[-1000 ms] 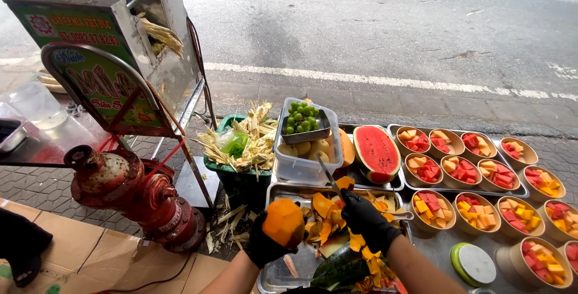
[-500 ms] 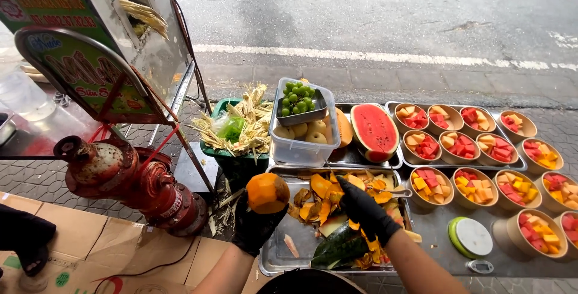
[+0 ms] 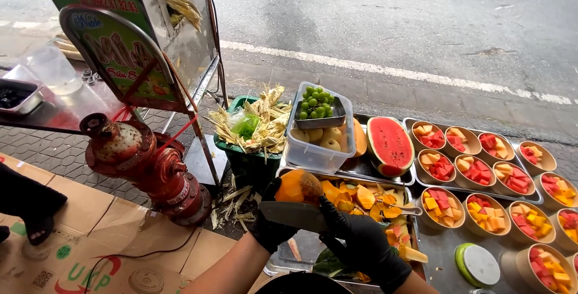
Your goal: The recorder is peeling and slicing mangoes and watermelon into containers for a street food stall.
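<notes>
Both my hands wear black gloves. My left hand (image 3: 269, 229) holds a peeled orange papaya (image 3: 297, 187) up over the near steel tray (image 3: 283, 262). My right hand (image 3: 355, 240) grips a broad knife (image 3: 293, 215), its blade lying flat and pointing left under the papaya. Orange peelings (image 3: 364, 199) and a dark green rind piece (image 3: 331, 264) lie heaped in the tray below.
A half watermelon (image 3: 390, 146), a clear tub of fruit (image 3: 318, 143) with green grapes (image 3: 318, 102) on top, several paper bowls of cut fruit (image 3: 481, 209), a green bin of cane waste (image 3: 250, 134), a red hydrant (image 3: 144, 167), a cane press cart (image 3: 129, 35), and cardboard (image 3: 102, 246) on the ground.
My right hand left the peelings and now holds the knife flat under the papaya. My left hand shifted the papaya right, over the tray. The view swung slightly left.
</notes>
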